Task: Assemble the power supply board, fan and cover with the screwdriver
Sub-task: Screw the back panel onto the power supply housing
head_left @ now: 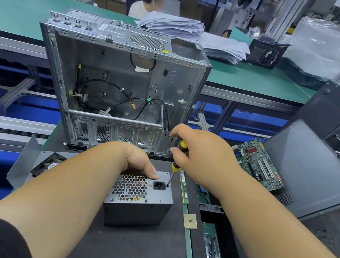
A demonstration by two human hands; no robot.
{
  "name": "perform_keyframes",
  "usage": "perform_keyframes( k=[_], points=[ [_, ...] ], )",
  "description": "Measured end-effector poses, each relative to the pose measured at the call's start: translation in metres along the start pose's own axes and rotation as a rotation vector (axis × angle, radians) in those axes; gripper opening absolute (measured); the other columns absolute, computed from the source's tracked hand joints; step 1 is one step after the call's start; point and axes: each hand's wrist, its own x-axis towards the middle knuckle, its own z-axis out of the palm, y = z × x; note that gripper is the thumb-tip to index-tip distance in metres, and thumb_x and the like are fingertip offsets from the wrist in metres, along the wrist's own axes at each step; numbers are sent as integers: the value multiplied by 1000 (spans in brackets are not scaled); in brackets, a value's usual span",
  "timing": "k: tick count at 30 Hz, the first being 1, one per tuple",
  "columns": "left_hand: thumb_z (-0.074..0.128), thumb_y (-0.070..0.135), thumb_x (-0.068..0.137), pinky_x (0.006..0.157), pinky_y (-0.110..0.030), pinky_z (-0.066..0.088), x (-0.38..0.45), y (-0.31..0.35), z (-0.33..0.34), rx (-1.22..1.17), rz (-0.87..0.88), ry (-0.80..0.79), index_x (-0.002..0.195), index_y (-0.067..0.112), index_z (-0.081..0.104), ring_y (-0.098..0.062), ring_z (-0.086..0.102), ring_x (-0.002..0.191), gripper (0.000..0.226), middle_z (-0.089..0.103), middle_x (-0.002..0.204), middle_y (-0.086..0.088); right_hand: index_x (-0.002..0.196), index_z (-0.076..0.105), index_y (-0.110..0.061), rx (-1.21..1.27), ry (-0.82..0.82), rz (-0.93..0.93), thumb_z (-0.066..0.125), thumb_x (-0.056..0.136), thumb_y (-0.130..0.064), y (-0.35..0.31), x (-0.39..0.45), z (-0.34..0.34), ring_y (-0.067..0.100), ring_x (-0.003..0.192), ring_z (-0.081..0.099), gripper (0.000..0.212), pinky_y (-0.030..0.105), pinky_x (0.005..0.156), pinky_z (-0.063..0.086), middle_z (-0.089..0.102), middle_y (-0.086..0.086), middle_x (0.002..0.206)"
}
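A grey power supply box (139,204) stands on the dark mat, its honeycomb grille and black power socket facing up. My left hand (139,162) grips the box's far top edge, thumb lying on the top face. My right hand (200,156) holds a yellow-and-black screwdriver (177,161) upright, its tip on the box's top right corner beside the socket. A black fan (47,164) lies at the left of the box on a metal plate. The grey side cover (313,171) leans at the right.
An open computer case (118,85) stands upright just behind the box. A green motherboard (259,163) lies right of my right hand, a memory stick (184,187) and a processor chip (190,221) near the box. A person sits beyond the far green bench.
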Motion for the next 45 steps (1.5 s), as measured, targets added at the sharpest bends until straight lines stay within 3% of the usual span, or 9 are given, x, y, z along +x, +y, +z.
perform_keyframes(
  k=[4, 11, 16, 21, 26, 32, 36, 40, 45],
  points=[
    [66, 22, 91, 96, -37, 45, 3, -3, -2, -26, 0, 0, 79, 25, 79, -20, 59, 99, 18, 67, 103, 1, 99, 57, -29, -88, -16, 18, 43, 96, -52, 0, 0, 2, 17, 74, 53, 27, 29, 53, 30, 55, -7, 74],
    [67, 21, 90, 108, -42, 38, 3, -3, -1, -43, -5, 14, 85, 22, 76, -25, 56, 114, 10, 66, 112, -3, 123, 50, -32, 56, -64, 23, 47, 94, -36, -1, 0, -4, 16, 82, 51, 29, 31, 62, 38, 54, -12, 95],
    [68, 23, 90, 95, -35, 38, -1, -1, 0, -28, -2, 44, 86, 24, 71, -14, 56, 91, 5, 63, 99, 3, 101, 55, -29, -68, -86, 26, 39, 98, -52, -1, 0, -1, 17, 81, 59, 29, 31, 62, 47, 66, -8, 83],
    [64, 21, 92, 109, -45, 39, -1, -2, 1, -35, -10, -14, 90, 20, 75, -28, 58, 114, 12, 68, 115, -7, 121, 53, -26, 74, -96, 36, 45, 91, -29, -3, -1, -2, 18, 90, 53, 31, 32, 65, 40, 56, -6, 103],
    [67, 24, 90, 96, -34, 37, -2, -1, 1, -5, -3, 42, 89, 25, 70, -17, 55, 99, 4, 62, 103, 4, 118, 52, -32, -73, -38, 36, 43, 98, -50, -2, -1, -1, 17, 73, 53, 29, 29, 51, 30, 49, -10, 70],
    [62, 21, 93, 109, -45, 39, -2, -2, 2, -31, 8, -17, 93, 19, 73, -28, 58, 108, 12, 68, 111, -7, 119, 52, -30, 50, -80, 41, 42, 93, -35, -1, -3, -2, 17, 82, 54, 29, 30, 57, 35, 55, -10, 94],
    [60, 20, 95, 109, -47, 39, -5, 0, 2, -50, 7, -47, 91, 17, 75, -29, 58, 106, 16, 69, 105, -10, 127, 45, -31, 10, -47, 23, 45, 96, -40, -1, -2, -4, 18, 75, 56, 33, 32, 56, 43, 57, -9, 80],
    [60, 20, 94, 107, -45, 41, -7, 0, 2, -53, 7, -42, 88, 18, 76, -28, 59, 102, 17, 70, 101, -8, 102, 54, -28, -94, -54, 28, 38, 98, -55, -1, -2, -1, 18, 73, 56, 32, 29, 52, 34, 59, -7, 76],
    [58, 19, 96, 105, -44, 42, -7, 0, 3, -48, 4, -53, 94, 17, 73, -27, 60, 98, 15, 69, 103, -9, 125, 47, -30, 58, -61, 21, 43, 88, -33, -2, -3, -1, 17, 81, 53, 37, 28, 53, 30, 57, -10, 100]
  ],
)
